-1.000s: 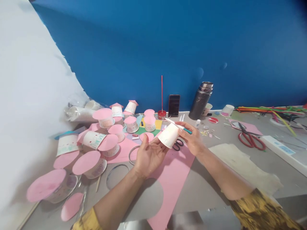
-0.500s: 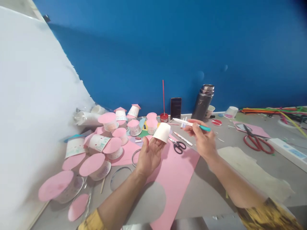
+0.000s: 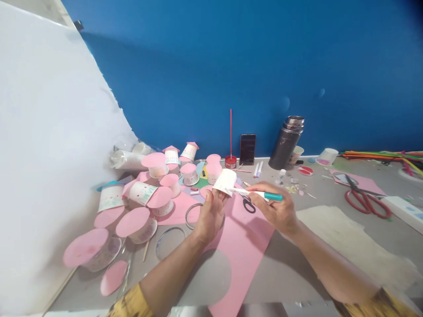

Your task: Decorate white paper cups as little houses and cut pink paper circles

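Observation:
My left hand holds a small white paper cup upside down on its fingertips above the pink paper sheet. In my right hand is a white marker with a teal end, pinched between the fingers. The marker's tip touches the cup's side. Black scissors lie on the table just under the marker.
Many paper cups topped with pink discs crowd the left. A red stick in a pot, a phone and a dark flask stand by the blue wall. Red scissors and coloured sticks lie right.
My right hand came back down and left, bringing the marker tip from the air onto the cup. The left hand kept hold of the cup.

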### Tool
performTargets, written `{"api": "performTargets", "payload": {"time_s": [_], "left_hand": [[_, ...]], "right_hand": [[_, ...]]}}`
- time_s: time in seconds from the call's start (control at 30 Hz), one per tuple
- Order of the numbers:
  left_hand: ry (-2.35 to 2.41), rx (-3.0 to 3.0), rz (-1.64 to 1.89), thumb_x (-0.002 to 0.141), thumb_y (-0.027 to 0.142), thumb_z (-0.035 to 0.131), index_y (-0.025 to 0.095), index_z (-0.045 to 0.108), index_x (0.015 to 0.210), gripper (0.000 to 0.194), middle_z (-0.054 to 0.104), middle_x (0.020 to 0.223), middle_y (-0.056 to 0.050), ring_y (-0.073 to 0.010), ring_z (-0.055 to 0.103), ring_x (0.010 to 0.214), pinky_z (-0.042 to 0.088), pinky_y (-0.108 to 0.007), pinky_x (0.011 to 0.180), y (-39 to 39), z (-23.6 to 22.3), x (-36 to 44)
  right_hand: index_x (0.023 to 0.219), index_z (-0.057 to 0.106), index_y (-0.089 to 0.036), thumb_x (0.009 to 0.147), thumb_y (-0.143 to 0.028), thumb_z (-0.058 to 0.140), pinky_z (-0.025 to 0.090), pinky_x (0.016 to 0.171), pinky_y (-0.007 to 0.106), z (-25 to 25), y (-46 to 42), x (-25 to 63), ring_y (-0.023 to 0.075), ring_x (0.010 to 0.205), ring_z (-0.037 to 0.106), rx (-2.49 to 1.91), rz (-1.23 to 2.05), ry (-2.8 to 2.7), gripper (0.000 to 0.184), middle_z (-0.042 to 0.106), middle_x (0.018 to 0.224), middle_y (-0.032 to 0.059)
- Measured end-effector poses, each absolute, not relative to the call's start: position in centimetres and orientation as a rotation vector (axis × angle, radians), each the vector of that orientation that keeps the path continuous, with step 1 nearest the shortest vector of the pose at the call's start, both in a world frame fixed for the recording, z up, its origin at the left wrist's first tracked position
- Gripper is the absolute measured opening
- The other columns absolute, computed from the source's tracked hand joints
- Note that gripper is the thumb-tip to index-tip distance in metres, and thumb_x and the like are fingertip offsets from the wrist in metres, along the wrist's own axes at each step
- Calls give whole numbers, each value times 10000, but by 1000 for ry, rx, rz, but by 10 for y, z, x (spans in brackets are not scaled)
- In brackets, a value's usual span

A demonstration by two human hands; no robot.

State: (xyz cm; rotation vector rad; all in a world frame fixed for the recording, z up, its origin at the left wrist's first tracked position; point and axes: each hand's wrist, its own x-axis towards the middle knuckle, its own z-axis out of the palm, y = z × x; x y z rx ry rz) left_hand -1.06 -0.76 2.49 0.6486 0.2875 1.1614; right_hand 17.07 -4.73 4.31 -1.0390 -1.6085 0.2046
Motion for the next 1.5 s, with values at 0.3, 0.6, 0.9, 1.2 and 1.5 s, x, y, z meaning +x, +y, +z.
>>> {"api": "performTargets", "payload": {"time_s": [0.3,0.6,0.9,1.2,1.5], "left_hand": [[332,487,1061,988,600,462,126,539,1446,664,644,1396,-187,-271,570,1353,408,-378,1170,-5,30,-13],[355,303,1039,1005,605,396,96,502,1463,693,628,1405,-216,-273,602,1324,486,-378,1111,-5,37,-16],[360,188,1047,1010,557,416,69,436,1501,693,650,1369,-234,-291,634,1288,528,-398,1067,-1,40,-21],[355,113,1053,1014,616,354,72,420,1509,739,665,1333,-254,-314,673,1230,556,-426,1022,3,39,-25],[303,65,1073,1013,626,358,57,394,1520,763,683,1300,-271,-326,694,1191,581,-441,981,7,38,-28]], "right_hand": [[916,749,-212,940,-363,639,502,511,253,42,-45,172,150,537,635,-1137,286,-1505,188,699,660,4],[883,733,-217,947,-291,612,511,541,257,45,-47,170,143,534,634,-1087,240,-1583,156,702,664,-2],[878,738,-213,952,-314,616,503,507,255,43,-47,172,155,544,649,-1111,248,-1547,174,700,649,6],[887,746,-201,941,-295,637,505,527,241,40,-44,174,142,540,654,-1110,242,-1466,153,685,617,-15],[833,726,-205,939,-252,616,488,513,231,44,-47,173,131,520,633,-1052,233,-1474,160,678,605,-22]]}}
